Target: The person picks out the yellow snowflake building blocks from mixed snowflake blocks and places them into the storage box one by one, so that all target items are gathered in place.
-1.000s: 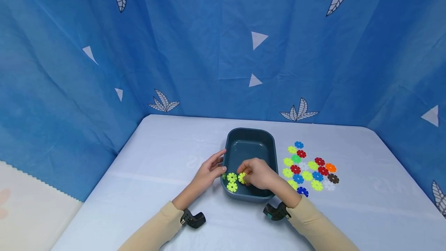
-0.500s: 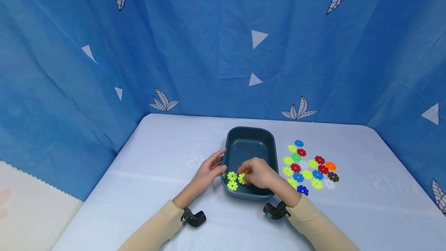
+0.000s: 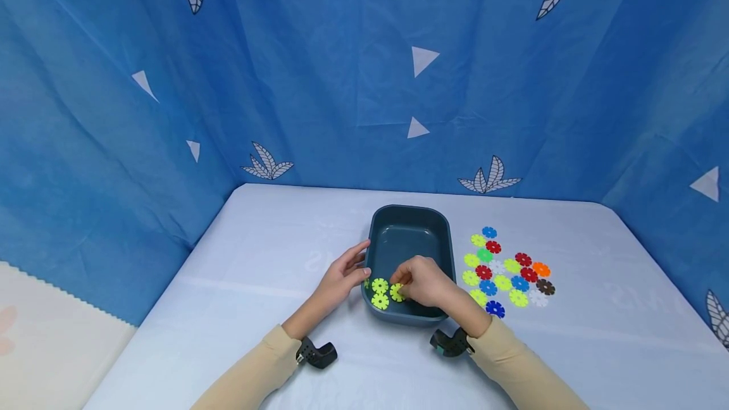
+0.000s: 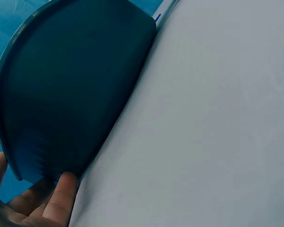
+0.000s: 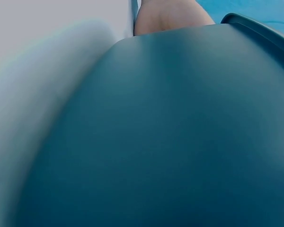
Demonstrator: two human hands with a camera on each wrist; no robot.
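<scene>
A dark teal plastic bin point(image 3: 410, 209) stands on the table in the head view. My left hand point(image 3: 343, 276) rests its fingers against the bin's left wall; the left wrist view has the fingertips point(image 4: 62, 191) touching the outside. Reaching into the near part of the bin, my right hand point(image 3: 424, 282) pinches a yellow notched plastic disc point(image 3: 396, 292), partly covered by the fingers. Beside it on the bin's floor lie a yellow disc point(image 3: 380, 285) and another yellow disc point(image 3: 380, 301). The bin's wall point(image 5: 170, 132) hides the right fingers in the right wrist view.
Several notched discs in mixed colours lie right of the bin, among them an orange disc point(image 3: 541, 269), a brown disc point(image 3: 545, 286) and a dark blue disc point(image 3: 495, 309). A white cloth covers the table point(image 3: 273, 233). Blue curtains point(image 3: 342, 81) hang behind.
The whole scene sits slightly higher in the head view now. Both hands keep nearly the same place, with the right still holding the yellow disc.
</scene>
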